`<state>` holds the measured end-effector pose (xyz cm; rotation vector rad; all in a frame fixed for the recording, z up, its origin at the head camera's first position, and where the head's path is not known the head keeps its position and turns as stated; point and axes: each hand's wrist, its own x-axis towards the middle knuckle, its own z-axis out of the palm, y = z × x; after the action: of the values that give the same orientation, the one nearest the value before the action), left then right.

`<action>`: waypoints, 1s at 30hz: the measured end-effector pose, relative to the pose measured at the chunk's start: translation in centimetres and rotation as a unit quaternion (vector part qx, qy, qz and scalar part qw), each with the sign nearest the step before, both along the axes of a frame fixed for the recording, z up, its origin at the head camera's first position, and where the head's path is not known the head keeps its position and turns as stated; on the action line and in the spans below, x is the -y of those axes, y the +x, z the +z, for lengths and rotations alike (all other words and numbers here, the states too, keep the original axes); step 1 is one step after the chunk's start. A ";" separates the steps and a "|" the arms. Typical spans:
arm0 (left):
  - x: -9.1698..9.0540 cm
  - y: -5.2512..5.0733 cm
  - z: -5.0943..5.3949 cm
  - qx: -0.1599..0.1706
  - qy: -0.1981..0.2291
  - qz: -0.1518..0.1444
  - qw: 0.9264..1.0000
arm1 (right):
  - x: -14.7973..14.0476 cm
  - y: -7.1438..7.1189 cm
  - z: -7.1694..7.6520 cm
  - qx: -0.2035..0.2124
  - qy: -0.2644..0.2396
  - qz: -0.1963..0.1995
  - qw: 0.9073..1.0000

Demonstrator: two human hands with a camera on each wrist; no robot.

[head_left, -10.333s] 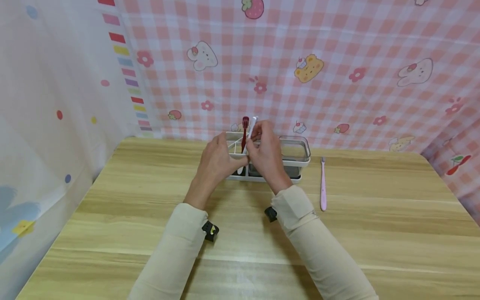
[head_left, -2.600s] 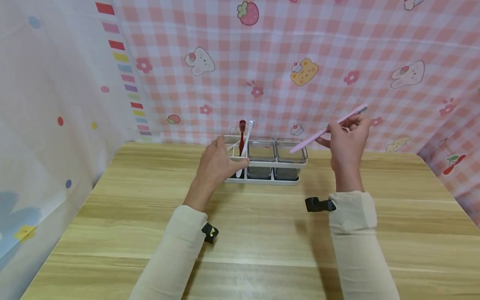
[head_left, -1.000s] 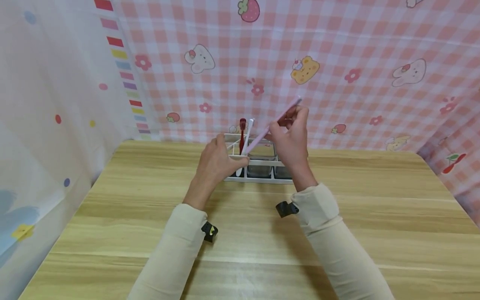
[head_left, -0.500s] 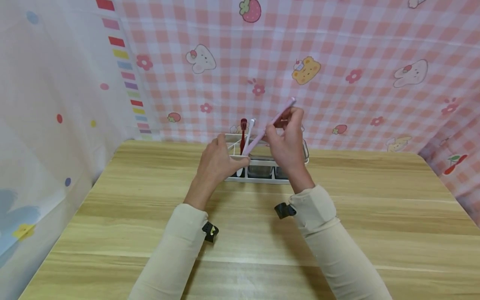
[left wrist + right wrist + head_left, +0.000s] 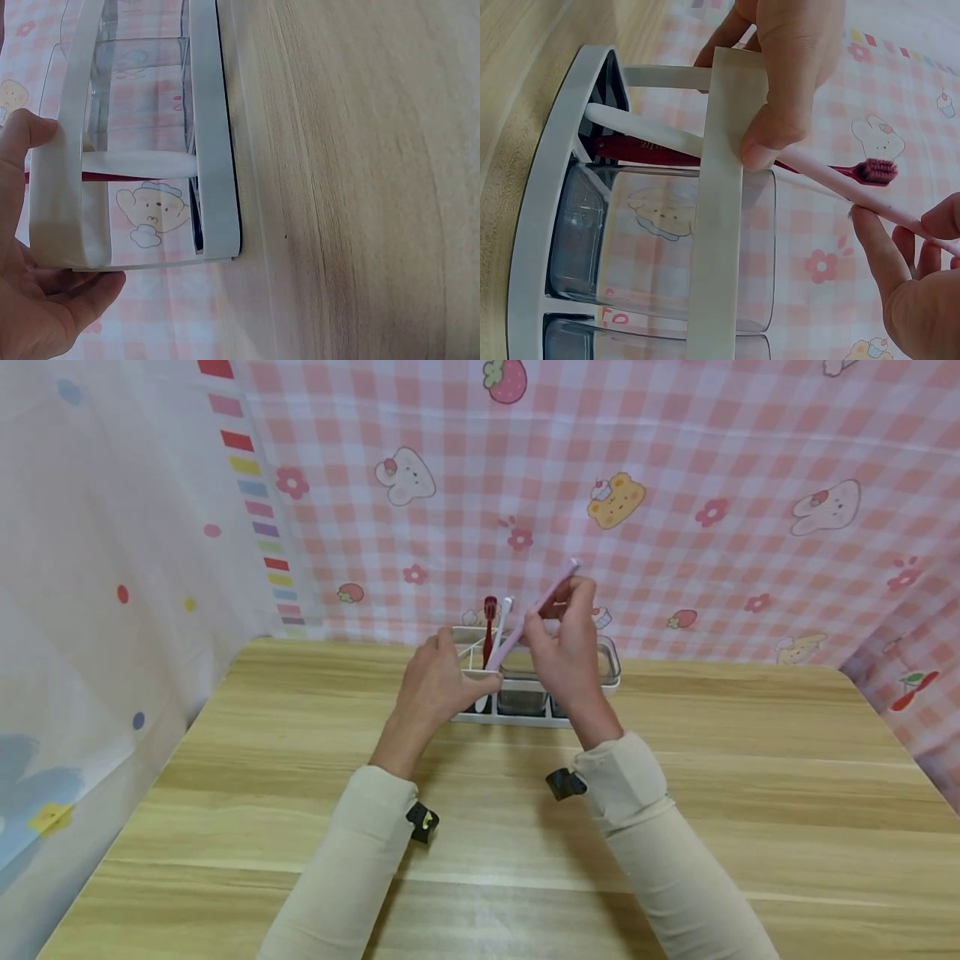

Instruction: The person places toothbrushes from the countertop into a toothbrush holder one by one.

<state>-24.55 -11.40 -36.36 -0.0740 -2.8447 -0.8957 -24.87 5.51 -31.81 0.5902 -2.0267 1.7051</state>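
Observation:
My left hand (image 5: pixel 433 685) grips the left end of a white toothbrush holder (image 5: pixel 521 721), thumb on the front top rail. My right hand (image 5: pixel 567 652) pinches a pink toothbrush (image 5: pixel 511 641) by its handle, tilted with its head up to the right. The handle's lower end is at the holder's left section, by my left thumb; in the right wrist view the thumb hides the end of the pink handle (image 5: pixel 832 178). A red toothbrush (image 5: pixel 489 631) and a white toothbrush (image 5: pixel 504 617) stand in that section, the white handle (image 5: pixel 139 163) showing behind the rail.
Clear cups (image 5: pixel 522 702) fill the middle and right of the holder; my right hand partly covers them. The wooden table (image 5: pixel 480 868) extends toward me and to both sides. A pink checked cloth (image 5: pixel 675 560) hangs behind, close to the holder.
Earlier the right hand held the white toothbrush while the pink one lay on the table. It then lifted the pink toothbrush and brought it left and down to the holder. The left hand stayed.

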 end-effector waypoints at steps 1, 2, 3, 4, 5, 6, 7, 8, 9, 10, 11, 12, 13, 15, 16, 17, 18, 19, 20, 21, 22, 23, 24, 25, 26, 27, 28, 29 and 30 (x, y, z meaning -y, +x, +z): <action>0.0 0.0 0.0 -0.002 -0.001 0.000 1.000 | 0.0 0.0 0.0 -0.002 0.002 0.001 1.000; -0.1 -0.1 0.0 -0.003 -0.002 0.000 1.000 | 0.0 0.1 0.0 -0.003 0.001 0.003 1.000; -0.1 -0.1 0.0 -0.003 -0.001 -0.001 1.000 | 0.1 0.1 0.0 -0.005 0.002 0.003 1.000; -0.1 -0.1 0.0 -0.003 -0.001 -0.001 1.000 | 0.1 0.1 0.0 -0.007 0.004 0.002 1.000; -0.1 -0.1 0.0 -0.002 -0.001 -0.001 1.000 | 0.1 0.0 0.0 -0.008 0.007 0.002 1.000; -0.1 -0.1 0.0 -0.002 -0.001 0.000 1.000 | 0.1 0.1 0.0 -0.008 0.007 0.003 1.000; -0.1 -0.1 0.1 -0.002 -0.001 0.000 1.000 | 0.2 0.1 0.0 -0.008 0.009 0.004 1.000; -0.1 -0.1 0.1 -0.002 -0.001 0.000 1.000 | 0.2 0.0 0.0 -0.007 0.011 0.004 1.000; -0.1 -0.1 0.1 -0.002 -0.001 0.001 1.000 | 0.2 0.0 -0.1 -0.007 0.013 0.004 1.000; 0.0 -0.1 0.1 -0.002 -0.001 0.001 1.000 | 0.3 0.0 -0.1 -0.005 0.013 0.005 1.000; 0.0 -0.1 0.1 -0.003 -0.001 0.001 1.000 | 0.3 0.0 -0.1 -0.005 0.015 0.007 1.000; 0.0 -0.1 0.0 -0.003 -0.002 0.001 1.000 | 0.3 0.0 -0.1 -0.005 0.014 0.008 1.000; 0.0 -0.1 0.0 -0.003 -0.001 0.001 1.000 | 0.4 0.0 -0.1 -0.005 0.015 0.008 1.000; 0.0 -0.1 0.0 -0.002 -0.001 0.001 1.000 | 0.4 0.0 -0.2 -0.004 0.014 0.008 1.000; 0.0 -0.1 -0.1 -0.003 -0.001 0.001 1.000 | 0.5 0.1 -0.2 -0.004 0.015 0.008 1.000; 0.0 -0.1 -0.1 -0.003 0.000 0.000 1.000 | 0.5 0.1 -0.3 -0.004 0.016 0.008 1.000; 0.0 0.0 -0.1 -0.002 0.000 0.000 1.000 | 0.5 0.2 -0.3 -0.002 0.017 0.009 1.000; 0.0 0.0 -0.1 -0.002 0.001 0.000 1.000 | 0.6 0.2 -0.3 -0.001 0.022 0.008 1.000; 0.1 0.0 -0.1 -0.002 0.001 0.000 1.000 | 0.6 0.2 -0.4 -0.001 0.026 0.006 1.000; 0.0 0.0 -0.1 -0.002 0.001 0.001 1.000 | 0.6 0.3 -0.4 -0.002 0.031 0.006 0.999; 0.0 0.0 -0.1 -0.002 0.001 0.002 1.000 | 0.7 0.3 -0.4 -0.004 0.037 0.005 0.999; 0.1 0.0 0.0 -0.001 0.001 0.002 1.000 | 0.7 0.3 -0.4 -0.006 0.042 0.003 0.999; 0.1 0.1 0.0 -0.001 0.001 0.002 1.000 | 0.7 0.4 -0.4 -0.009 0.047 0.001 0.999; 0.0 0.0 0.0 -0.001 0.001 0.002 1.000 | 0.7 0.4 -0.4 -0.011 0.050 0.000 0.999; 0.0 0.0 0.0 -0.002 0.000 0.001 1.000 | 0.7 0.4 -0.4 -0.013 0.050 0.000 0.999; 0.0 0.0 0.0 -0.003 0.000 0.001 1.000 | 0.7 0.4 -0.4 -0.013 0.050 0.000 0.999; 0.0 0.0 0.0 -0.005 0.000 0.000 1.000 | 0.6 0.4 -0.4 -0.014 0.050 0.000 0.999; 0.0 0.0 0.0 -0.006 0.000 -0.001 1.000 | 0.6 0.4 -0.4 -0.012 0.050 0.000 0.999; 0.0 0.0 0.0 -0.008 0.000 -0.001 1.000 | 0.6 0.5 -0.4 -0.011 0.049 0.001 0.999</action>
<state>-24.55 -11.36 -36.38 -0.0847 -2.8310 -0.8905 -24.42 4.87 -32.19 0.6395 -2.1041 1.5998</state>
